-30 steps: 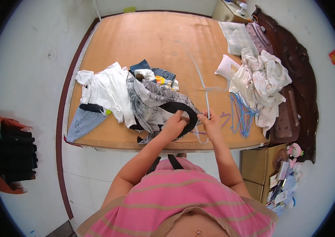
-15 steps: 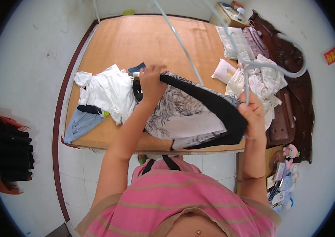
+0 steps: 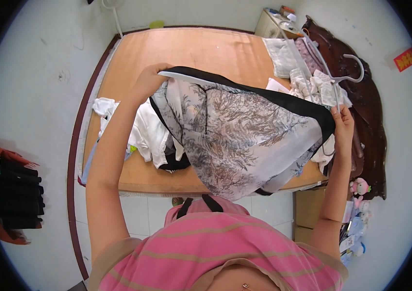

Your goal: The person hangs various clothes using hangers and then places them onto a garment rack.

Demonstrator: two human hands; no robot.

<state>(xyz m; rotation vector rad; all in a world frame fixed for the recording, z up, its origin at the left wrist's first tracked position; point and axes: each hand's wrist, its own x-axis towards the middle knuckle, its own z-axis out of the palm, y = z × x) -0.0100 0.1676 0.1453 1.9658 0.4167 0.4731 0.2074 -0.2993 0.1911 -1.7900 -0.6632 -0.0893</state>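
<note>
A thin pale garment with a grey-brown tree print and a wide black band is stretched out between my hands, over the near part of the bed. My left hand grips the band's left end, its fingertips partly hidden by the cloth. At the other end, my right hand pinches the band's corner. A pale wire hanger stands up from beside my right hand, its hook pointing away; its lower part is mostly hidden. The garment's exact kind cannot be made out.
The bed has an orange-tan mat. White clothes lie heaped at its left, rumpled pale cloth at its right. A dark carved headboard runs along the right. Dark clothes hang at the left wall.
My hands have moved apart, the left one up and leftward, the right one rightward. The bunched garment is now spread wide. The hanger has swung down and to the right.
</note>
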